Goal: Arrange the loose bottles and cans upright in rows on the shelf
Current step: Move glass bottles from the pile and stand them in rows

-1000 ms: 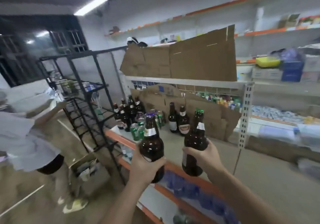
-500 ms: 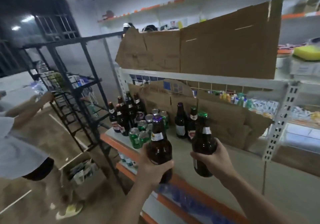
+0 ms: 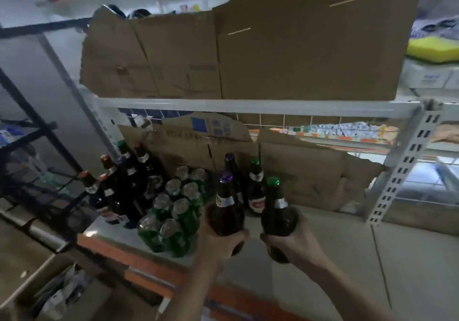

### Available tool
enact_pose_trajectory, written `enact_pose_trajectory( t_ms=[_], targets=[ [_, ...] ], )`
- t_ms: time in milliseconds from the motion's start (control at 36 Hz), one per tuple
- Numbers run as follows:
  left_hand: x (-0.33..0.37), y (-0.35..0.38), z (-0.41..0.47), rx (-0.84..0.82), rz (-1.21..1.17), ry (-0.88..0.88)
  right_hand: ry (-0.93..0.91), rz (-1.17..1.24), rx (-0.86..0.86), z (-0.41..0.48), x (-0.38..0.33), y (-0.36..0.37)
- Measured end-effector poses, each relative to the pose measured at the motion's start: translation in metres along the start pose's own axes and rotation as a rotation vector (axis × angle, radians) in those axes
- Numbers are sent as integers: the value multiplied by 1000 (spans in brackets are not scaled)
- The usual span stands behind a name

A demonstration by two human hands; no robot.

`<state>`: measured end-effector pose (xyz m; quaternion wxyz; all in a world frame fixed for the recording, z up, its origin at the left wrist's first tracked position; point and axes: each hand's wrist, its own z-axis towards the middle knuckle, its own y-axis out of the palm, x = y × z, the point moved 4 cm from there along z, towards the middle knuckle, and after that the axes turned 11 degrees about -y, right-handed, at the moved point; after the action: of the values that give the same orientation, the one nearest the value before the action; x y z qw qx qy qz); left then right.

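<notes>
Head view: the left hand [image 3: 221,241] has its fingers curled tight round a purple-capped bottle [image 3: 227,209]. The right hand [image 3: 293,245] is wrapped the same way round a green-capped bottle [image 3: 277,211]. Over the last second both bottles, held upright, have come in from the near edge to hover over the shelf [image 3: 323,258]. They are right of the cans [image 3: 173,216] and just in front of two standing bottles [image 3: 255,189]. Setting them down there likely starts the next row.
</notes>
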<state>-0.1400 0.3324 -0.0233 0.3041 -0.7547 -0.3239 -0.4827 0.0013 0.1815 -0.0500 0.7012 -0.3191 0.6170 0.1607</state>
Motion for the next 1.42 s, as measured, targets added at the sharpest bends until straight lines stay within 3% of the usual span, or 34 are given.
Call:
enact_pose_trajectory(
  t_ms=[361, 556, 972, 1139, 1417],
  targets=[
    [-22, -17, 88, -305, 45, -19, 159, -15, 241, 27, 24, 68],
    [-19, -18, 104, -337, 20, 55, 154, -1, 249, 37, 28, 83],
    [-45, -11, 119, -290, -38, -24, 88, -49, 251, 52, 50, 90],
    [-53, -9, 126, -346, -49, -47, 8, -84, 223, 54, 54, 86],
    [-61, -6, 134, -409, -69, 33, 32, -3, 207, 52, 61, 87]
  ],
)
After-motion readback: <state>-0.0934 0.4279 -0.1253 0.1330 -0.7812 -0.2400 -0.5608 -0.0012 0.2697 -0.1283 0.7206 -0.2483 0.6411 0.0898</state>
